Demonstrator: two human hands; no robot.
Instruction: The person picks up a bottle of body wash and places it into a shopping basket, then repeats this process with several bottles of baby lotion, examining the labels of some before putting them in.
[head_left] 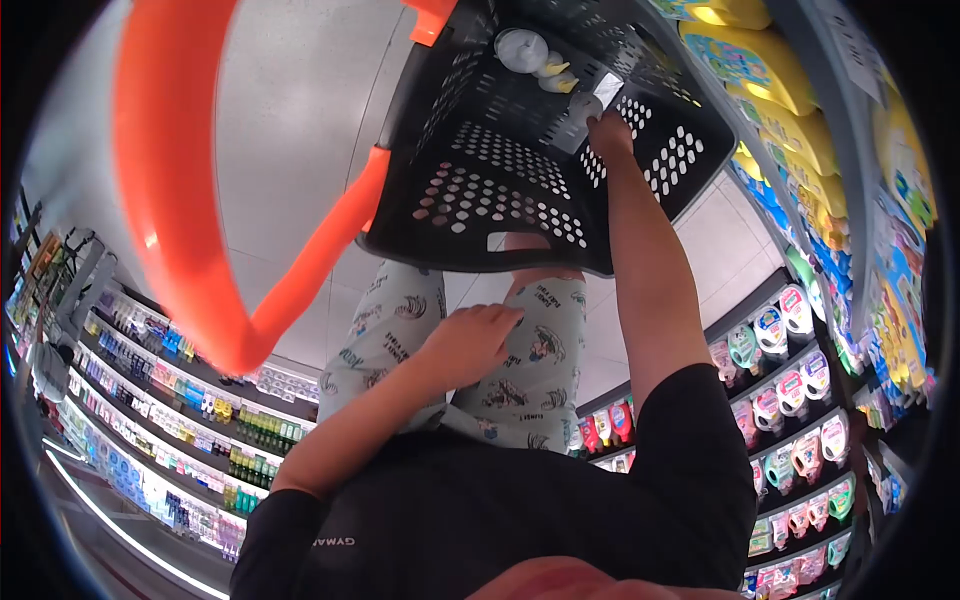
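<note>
The basket (465, 247) likely keeps the pack (584, 108) in; right hand (610, 138) touches it, can't tell if gripping. Outside, left hand (467, 346) lies loose.

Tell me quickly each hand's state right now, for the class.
Left hand: over patterned trousers, palm hidden; open or closed cannot be told.
Right hand: in the basket, at a pale item; grip cannot be told.

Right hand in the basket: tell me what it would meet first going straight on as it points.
Most likely the pale package right at the fingertips of the right hand, inside the black basket. Depth is unclear, so whether they already touch is hard to tell.
</note>
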